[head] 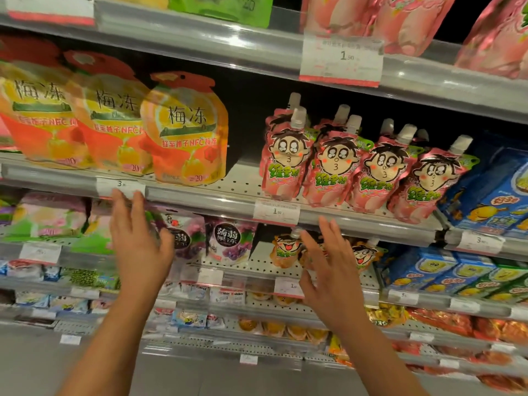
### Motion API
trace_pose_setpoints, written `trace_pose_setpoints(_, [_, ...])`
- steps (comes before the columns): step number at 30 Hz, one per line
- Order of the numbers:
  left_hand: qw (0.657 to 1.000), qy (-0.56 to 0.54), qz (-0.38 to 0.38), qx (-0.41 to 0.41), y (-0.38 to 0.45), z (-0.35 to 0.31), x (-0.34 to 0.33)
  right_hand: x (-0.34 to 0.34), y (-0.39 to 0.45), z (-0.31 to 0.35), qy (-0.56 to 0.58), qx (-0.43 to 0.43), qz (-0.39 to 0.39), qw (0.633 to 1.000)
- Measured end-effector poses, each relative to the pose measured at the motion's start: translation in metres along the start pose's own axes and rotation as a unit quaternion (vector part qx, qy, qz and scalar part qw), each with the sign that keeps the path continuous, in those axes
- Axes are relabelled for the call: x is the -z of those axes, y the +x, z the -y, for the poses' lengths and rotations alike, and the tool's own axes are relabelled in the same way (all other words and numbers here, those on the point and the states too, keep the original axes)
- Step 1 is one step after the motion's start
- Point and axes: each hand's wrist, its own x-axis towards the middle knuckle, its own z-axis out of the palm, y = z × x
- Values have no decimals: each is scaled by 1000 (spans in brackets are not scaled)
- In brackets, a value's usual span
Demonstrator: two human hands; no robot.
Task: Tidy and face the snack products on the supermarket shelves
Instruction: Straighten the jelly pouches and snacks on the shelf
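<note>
Middle shelf [228,192]: three orange jelly pouches [185,130] stand in a row at the left; a gap separates them from four rows of spouted pouches [328,161] to the right, with boxes [491,190] beyond those. Shelf below: grape jelly bags [228,241] at centre, further spouted pouches [284,250] to their right. Both hands are raised before this lower shelf, left hand [140,238] ahead of the bags, right hand [331,270] ahead of the spouted pouches.

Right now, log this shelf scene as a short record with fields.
left hand: left hand raised, fingers straight, holding nothing
right hand: right hand raised, fingers spread, holding nothing
middle shelf left: orange and yellow jelly bags, upright
middle shelf right: pink spouted cartoon-face pouches, leaning left
gap: bare perforated shelf between them
far right: blue snack boxes
</note>
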Motion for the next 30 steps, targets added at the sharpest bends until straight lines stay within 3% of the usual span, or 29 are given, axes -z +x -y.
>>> trace_pose_setpoints(7, [999,40,29,-1,4,1,10,3,5,26,56,-25,-36,997])
trace_pose_setpoints(13, [989,117,86,9,8,-8,31,-8,18,66,109,88,-43,989])
trace_pose_setpoints(20, [958,242,149,-19,15,-11,56,-23,43,129,79,123,13,989])
trace_pose_setpoints(25, [955,243,162,-45,16,-5,61,-29,62,146,14,78,83,993])
trace_pose_setpoints(30, [959,220,156,-83,17,6,59,-41,60,160,-28,25,52,998])
